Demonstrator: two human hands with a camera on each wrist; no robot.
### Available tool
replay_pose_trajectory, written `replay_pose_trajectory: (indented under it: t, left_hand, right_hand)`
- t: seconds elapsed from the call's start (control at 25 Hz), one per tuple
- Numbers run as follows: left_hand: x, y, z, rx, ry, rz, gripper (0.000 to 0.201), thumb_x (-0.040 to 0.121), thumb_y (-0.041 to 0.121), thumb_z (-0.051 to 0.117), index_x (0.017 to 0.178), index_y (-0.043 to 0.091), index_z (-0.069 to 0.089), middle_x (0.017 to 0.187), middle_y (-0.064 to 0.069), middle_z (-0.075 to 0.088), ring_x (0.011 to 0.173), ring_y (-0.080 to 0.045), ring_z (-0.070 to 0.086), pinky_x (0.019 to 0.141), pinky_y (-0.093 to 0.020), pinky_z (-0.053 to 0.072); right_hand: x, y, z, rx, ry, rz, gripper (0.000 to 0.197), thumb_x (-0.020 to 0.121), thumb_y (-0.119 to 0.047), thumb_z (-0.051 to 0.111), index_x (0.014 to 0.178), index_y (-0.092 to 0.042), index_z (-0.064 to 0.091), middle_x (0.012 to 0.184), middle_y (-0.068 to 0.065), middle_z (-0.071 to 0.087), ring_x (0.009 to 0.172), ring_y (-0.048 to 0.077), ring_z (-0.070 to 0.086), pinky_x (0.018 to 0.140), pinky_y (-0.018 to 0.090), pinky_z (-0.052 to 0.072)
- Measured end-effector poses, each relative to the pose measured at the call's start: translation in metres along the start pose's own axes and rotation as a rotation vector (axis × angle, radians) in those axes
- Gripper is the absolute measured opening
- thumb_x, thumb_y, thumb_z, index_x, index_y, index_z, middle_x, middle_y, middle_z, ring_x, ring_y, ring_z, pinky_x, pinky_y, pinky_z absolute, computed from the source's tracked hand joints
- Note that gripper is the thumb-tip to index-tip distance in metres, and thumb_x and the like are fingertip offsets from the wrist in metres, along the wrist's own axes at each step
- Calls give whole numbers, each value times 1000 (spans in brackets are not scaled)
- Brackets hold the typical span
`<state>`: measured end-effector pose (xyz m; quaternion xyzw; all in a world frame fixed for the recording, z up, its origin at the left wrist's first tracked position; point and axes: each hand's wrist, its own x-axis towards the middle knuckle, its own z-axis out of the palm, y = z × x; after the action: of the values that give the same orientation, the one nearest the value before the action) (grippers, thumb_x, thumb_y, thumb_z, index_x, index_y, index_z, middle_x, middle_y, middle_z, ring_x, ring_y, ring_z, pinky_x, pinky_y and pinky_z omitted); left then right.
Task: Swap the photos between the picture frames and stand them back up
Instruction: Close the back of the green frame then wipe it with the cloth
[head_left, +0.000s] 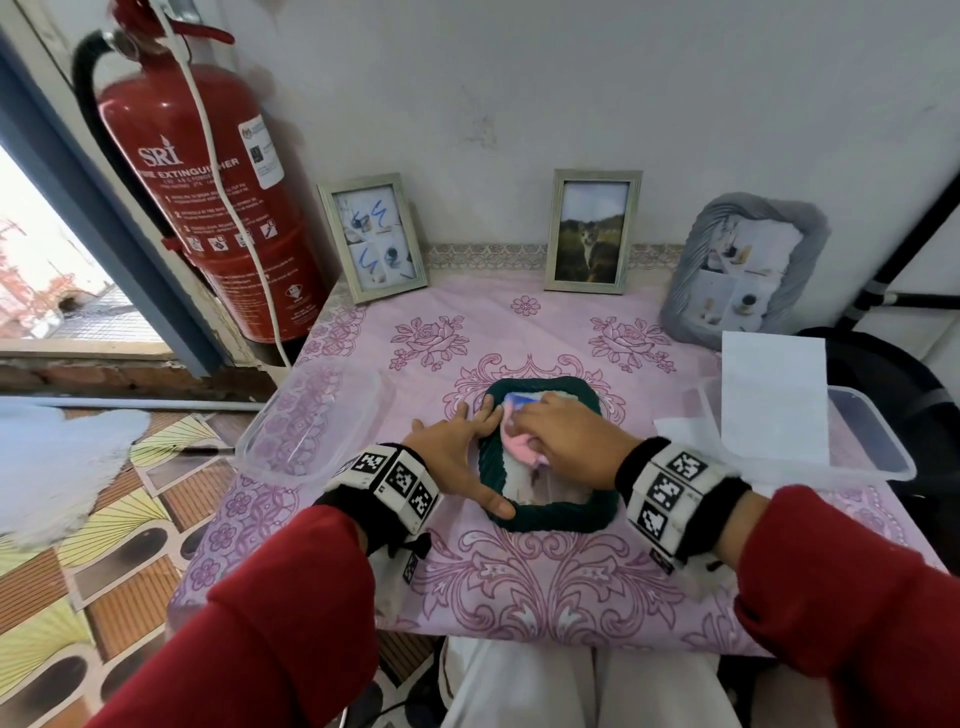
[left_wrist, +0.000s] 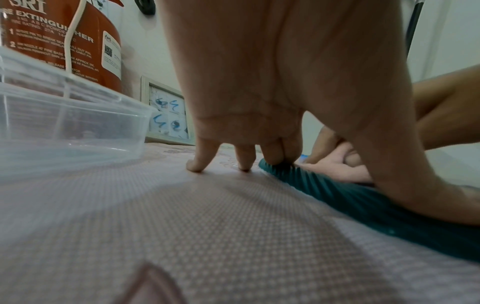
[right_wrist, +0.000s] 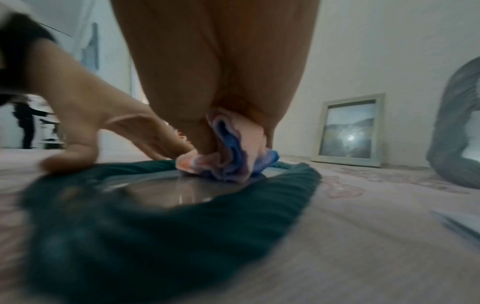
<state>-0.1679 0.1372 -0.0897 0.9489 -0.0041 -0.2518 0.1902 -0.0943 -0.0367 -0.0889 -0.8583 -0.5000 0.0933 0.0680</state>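
Ribbed dark-green frame lies flat at tablecloth centre, glass up, L hand spread flat w/ straight fingers pinning its left rim, R hand clutching crumpled pink-blue cloth on glass.

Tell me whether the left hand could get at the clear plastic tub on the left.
Probably yes: the left hand only steadies the dark green ribbed frame, and bare cloth separates it from the clear plastic tub.

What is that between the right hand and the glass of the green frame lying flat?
A bunched pink and blue cloth, gripped by the right hand and pressed onto the green frame's glass; clearest in the right wrist view.
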Motion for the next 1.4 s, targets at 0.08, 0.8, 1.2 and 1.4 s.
replay_pose_trajectory:
  t: [0.08,0.8,1.2,1.4]
  left_hand:
    - [0,-1,0,-4,10,-7,123,60,59,77,149,30,-5,157,13,-10,145,-14,-15,111,-66,-5]
    - [1,-2,-1,22,0,4,119,63,60,74,149,28,-2,157,12,-10,145,-16,-14,112,-66,0]
    - [-1,2,-1,47,-2,-11,119,65,58,74,149,28,-4,157,11,-12,145,-16,-14,112,-64,2]
    - [-2,3,-2,45,8,-18,119,65,58,75,149,28,-4,157,10,-11,145,-18,-13,114,-61,5]
  right_hand:
    - [-16,-13,6,4,-1,-54,29,83,-9,53,111,-14,60,112,2,60,98,20,47,90,33,37]
    - [-19,24,-18,-240,-116,146,35,88,-10,40,122,-16,48,128,1,51,114,21,41,99,37,31]
    - [-26,22,-31,523,-16,328,37,97,-14,41,132,-12,51,133,16,53,105,20,50,86,22,36]
    - [-38,17,-25,508,295,401,22,90,-7,54,109,-5,65,101,5,56,98,16,54,89,26,41]
